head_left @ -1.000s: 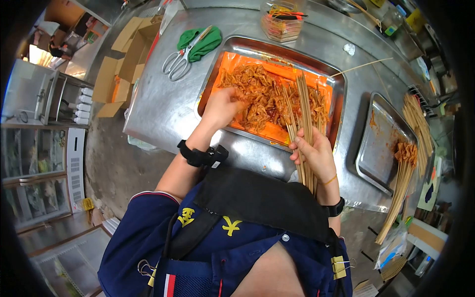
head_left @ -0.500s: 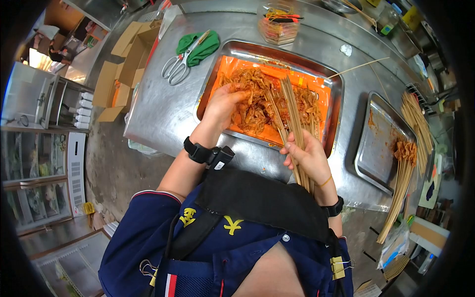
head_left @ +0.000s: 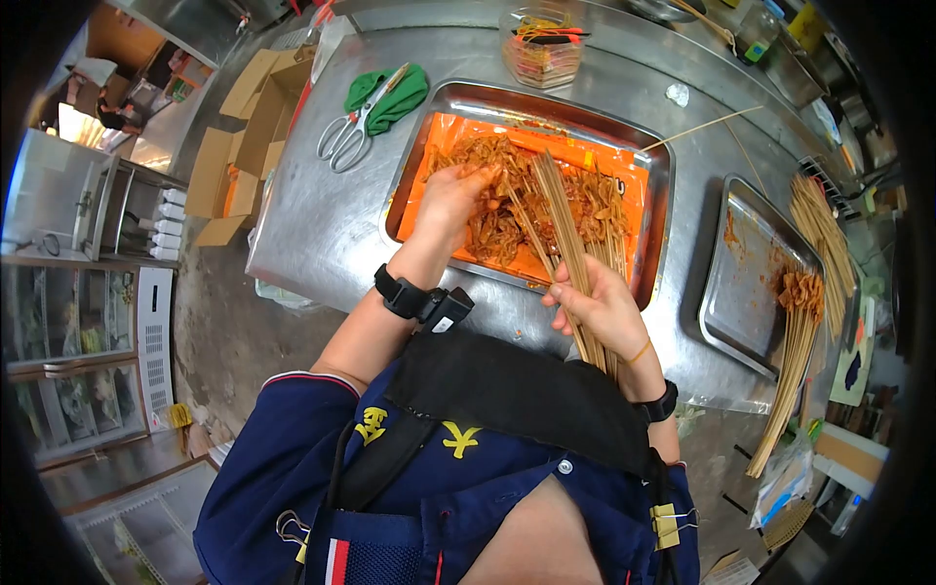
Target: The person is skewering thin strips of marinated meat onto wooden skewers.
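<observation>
My right hand is wrapped around a bundle of thin bamboo skewers, whose upper ends slant over a metal tray. In that tray, on an orange plastic sheet, lies a heap of red-brown sauced food strips. My left hand is at the heap's left side, fingers closed on some of the strips; its fingertips are partly hidden among them. More skewers lie at the tray's right side, partly covered by the food.
Scissors rest against a green cloth at the left. A clear tub stands behind the tray. To the right, a second metal tray holds a bunch of loaded skewers. Bare skewers lie beyond it.
My left hand has shifted slightly to the right over the food. The skewer bundle in my right hand has moved a little to the left.
</observation>
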`<state>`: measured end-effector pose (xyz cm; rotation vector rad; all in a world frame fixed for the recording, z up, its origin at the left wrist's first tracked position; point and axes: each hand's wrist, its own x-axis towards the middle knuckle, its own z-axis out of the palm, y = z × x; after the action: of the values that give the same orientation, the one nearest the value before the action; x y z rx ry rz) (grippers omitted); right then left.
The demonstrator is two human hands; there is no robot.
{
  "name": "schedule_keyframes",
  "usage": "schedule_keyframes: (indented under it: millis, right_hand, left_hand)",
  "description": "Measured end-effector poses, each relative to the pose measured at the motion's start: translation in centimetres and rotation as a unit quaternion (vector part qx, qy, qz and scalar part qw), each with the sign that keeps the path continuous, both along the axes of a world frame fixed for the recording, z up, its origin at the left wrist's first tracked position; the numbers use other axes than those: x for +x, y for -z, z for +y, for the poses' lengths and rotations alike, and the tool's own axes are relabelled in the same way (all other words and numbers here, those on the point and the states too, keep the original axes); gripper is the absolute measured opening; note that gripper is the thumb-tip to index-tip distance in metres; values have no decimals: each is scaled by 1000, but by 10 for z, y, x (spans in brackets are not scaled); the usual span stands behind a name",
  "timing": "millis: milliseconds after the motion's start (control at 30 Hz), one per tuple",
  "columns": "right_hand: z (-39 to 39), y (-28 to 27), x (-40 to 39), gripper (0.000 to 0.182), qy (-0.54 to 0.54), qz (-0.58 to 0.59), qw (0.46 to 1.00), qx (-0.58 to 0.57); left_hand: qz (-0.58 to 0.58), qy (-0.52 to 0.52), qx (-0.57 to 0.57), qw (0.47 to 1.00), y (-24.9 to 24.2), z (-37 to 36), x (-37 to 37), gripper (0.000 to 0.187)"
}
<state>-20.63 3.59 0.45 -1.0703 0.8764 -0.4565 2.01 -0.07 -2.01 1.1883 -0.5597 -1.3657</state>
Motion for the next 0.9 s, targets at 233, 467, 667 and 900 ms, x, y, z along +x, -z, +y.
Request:
schedule_keyframes:
  millis: [233,467,667,900]
  right_hand:
    - [0,0,1,13,1,2,1000,0]
    - [1,4,0,12,25,5,1000,2]
    - [1,8,1,12,37,6,999,-7]
    - [1,5,1,12,14,11,1000,-6]
  left_hand:
    - [29,6,-42,999,-14,2,-5,21]
    - [-33,70,-23,997,-6,13,-12,19]
    - [-59,58,-65,994,0,20,-28,16]
    - [-21,3,-78,997,-3,11,-23,11]
